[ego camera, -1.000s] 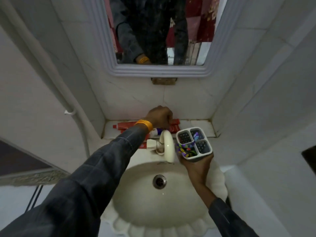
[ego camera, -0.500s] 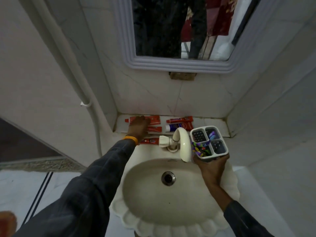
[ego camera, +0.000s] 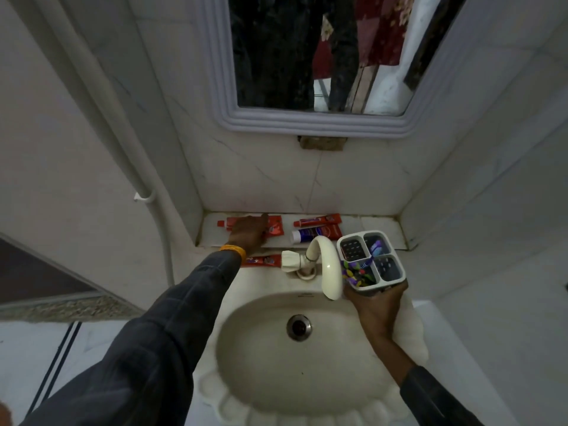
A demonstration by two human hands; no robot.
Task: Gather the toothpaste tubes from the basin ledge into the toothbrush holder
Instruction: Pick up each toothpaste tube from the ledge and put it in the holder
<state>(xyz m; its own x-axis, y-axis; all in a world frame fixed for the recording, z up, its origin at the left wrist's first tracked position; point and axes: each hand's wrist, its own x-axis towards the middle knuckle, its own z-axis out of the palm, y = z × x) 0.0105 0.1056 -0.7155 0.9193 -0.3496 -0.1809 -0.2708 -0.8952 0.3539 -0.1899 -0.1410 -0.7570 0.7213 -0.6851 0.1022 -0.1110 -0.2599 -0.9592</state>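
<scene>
Since the earlier frames, the left hand (ego camera: pixel 247 232) has been shifted from the ledge's middle to its left end, and the view has been tilted. A red tube (ego camera: pixel 273 226) at the far left of the basin ledge (ego camera: pixel 381 230) is now covered by that hand; whether the grip is closed on it cannot be told. The toothbrush holder (ego camera: pixel 370 259) is held by the right hand (ego camera: pixel 376 305) just right of the tap (ego camera: pixel 327 265), its grip wrapped around the base. Two more tubes (ego camera: pixel 316 229) are seen mid-ledge, and one (ego camera: pixel 262 260) on the basin rim by the tap handle. No tube appears to be in the holder yet. Step judged: first pick. Next, a lift and a carry over the tap into an open compartment are called for. Room is tight: wall behind, corner at left, spout between.
</scene>
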